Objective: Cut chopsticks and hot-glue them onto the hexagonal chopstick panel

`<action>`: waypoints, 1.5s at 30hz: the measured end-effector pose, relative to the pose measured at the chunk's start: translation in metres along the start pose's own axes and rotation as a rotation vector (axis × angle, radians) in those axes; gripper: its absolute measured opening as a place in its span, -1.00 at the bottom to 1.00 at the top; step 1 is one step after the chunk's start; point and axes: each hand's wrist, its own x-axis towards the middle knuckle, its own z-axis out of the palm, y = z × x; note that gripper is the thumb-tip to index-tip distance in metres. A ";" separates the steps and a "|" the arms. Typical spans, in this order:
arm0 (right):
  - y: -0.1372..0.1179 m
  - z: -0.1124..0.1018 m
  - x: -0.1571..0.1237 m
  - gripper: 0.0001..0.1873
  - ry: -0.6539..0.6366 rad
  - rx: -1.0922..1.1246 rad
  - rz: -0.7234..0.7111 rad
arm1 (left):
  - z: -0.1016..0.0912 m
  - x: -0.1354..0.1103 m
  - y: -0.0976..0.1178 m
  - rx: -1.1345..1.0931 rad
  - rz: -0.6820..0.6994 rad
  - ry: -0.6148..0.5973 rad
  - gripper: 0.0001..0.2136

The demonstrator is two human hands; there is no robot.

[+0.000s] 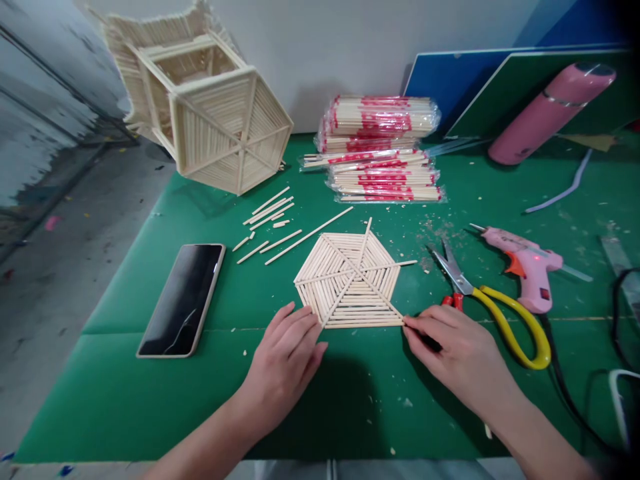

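Note:
A hexagonal panel of thin wooden sticks (pixel 357 280) lies flat on the green table, with crossing spokes, two of which stick out past its edge. My left hand (pixel 287 353) rests at the panel's lower left corner, fingers stretched out and fingertips on its edge. At the lower right corner, my right hand (pixel 445 347) pinches the end of a stick between thumb and forefinger. Just beyond that hand lie yellow-handled scissors (pixel 487 300) and a red-handled tool (pixel 454 301), partly hidden. Loose cut sticks (pixel 273 213) are scattered behind the panel to the left.
A larger stick-built hexagonal structure (pixel 235 133) stands at the back left. Plastic-wrapped stick bundles (pixel 385 150) are piled at the back. A pink glue gun (pixel 525 263) and pink bottle (pixel 553 113) are on the right. A phone (pixel 181 300) lies left on the green table (pixel 200 407).

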 end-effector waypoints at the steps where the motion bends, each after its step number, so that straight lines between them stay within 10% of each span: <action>1: 0.000 0.000 -0.001 -0.81 0.001 0.001 0.002 | -0.001 -0.002 -0.001 -0.022 -0.015 -0.003 -0.82; 16: -0.001 0.001 0.000 -0.80 0.005 -0.011 0.005 | 0.009 0.008 0.010 0.376 0.065 0.058 -0.87; 45: -0.003 -0.003 0.008 -0.82 -0.072 -0.034 0.030 | 0.014 0.005 0.008 0.373 0.090 0.063 -0.84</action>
